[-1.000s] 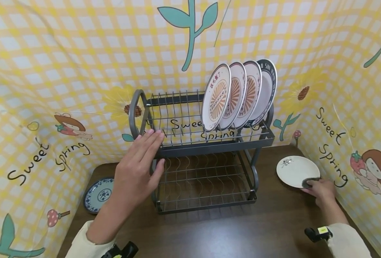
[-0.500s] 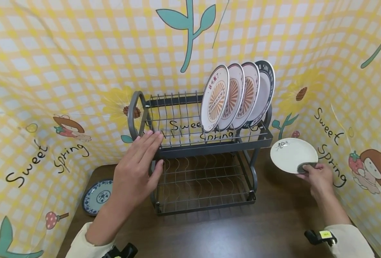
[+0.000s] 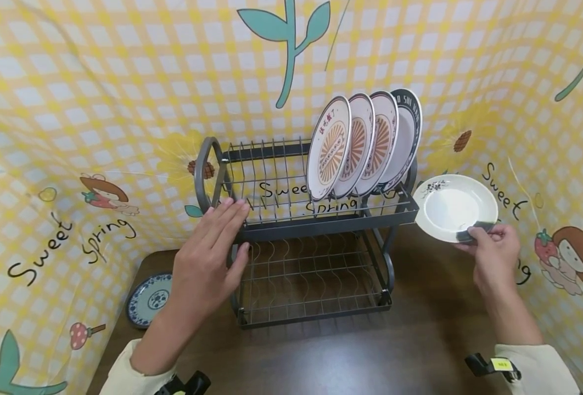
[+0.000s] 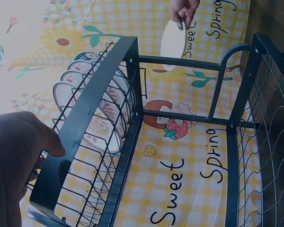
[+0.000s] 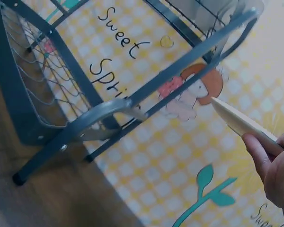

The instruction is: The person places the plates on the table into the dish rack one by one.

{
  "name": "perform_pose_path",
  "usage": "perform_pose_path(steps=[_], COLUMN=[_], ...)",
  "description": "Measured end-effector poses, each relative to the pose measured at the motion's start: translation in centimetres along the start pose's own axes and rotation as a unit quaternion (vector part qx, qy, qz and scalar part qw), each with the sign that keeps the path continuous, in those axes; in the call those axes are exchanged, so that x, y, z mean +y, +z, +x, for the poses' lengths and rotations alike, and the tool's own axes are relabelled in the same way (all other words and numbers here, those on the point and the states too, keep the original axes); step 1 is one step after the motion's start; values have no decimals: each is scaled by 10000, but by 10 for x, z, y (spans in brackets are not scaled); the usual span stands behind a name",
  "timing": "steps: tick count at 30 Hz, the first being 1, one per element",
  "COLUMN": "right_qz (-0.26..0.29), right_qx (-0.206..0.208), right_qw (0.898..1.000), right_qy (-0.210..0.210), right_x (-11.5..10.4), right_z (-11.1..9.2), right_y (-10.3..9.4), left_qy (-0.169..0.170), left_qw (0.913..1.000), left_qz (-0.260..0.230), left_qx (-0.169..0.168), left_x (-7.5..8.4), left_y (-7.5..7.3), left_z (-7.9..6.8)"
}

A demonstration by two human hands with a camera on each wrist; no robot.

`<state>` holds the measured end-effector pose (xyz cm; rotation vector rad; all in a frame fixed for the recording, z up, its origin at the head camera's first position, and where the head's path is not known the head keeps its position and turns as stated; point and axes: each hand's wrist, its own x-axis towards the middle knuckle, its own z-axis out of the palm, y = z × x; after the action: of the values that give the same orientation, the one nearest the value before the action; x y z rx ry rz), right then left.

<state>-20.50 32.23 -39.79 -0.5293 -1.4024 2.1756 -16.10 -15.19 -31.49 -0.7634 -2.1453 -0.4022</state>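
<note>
My right hand [image 3: 496, 255] pinches the rim of a white plate [image 3: 452, 208] with a small dark flower print and a grey patch, thumb on top. The plate is held in the air to the right of a two-tier dark grey dish rack [image 3: 321, 225]. In the right wrist view this plate [image 5: 244, 124] appears nearly edge-on, apart from the rack. My left hand [image 3: 209, 258] holds the rack's upper front bar at its left end; in the left wrist view the thumb [image 4: 52, 142] presses the bar. Several patterned plates [image 3: 331, 148] stand upright in the upper tier's right part.
A blue-and-white plate [image 3: 148, 302] lies on the brown table [image 3: 316, 356] at the left, partly hidden by my left forearm. Yellow checked cloth [image 3: 138, 99] walls enclose the back and sides. Wavy wires [image 3: 316, 274] form the lower tier.
My right hand has lifted the white plate off the table's right side, up to about the upper tier's height, and tilted it. The left hand stays on the rack.
</note>
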Motion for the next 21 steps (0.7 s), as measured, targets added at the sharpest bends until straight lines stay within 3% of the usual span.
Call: perform_pose_path(steps=[4, 10, 21], right_qz=[475, 926, 1893], right_qx=[26, -334, -81], right_qw=[9988, 9947, 9780], right_qy=[-125, -301, -871], right_x=[-10, -27, -54], right_z=[-6, -17, -31], right_y=[7, 16, 39], left_qy=[-12, 5, -18], left_qw=[10000, 10000, 10000], left_qz=[-6, -18, -49], left_qx=[10, 32, 16], left_x=[0, 1, 0], left_y=[0, -1, -1], left_z=[1, 1, 1])
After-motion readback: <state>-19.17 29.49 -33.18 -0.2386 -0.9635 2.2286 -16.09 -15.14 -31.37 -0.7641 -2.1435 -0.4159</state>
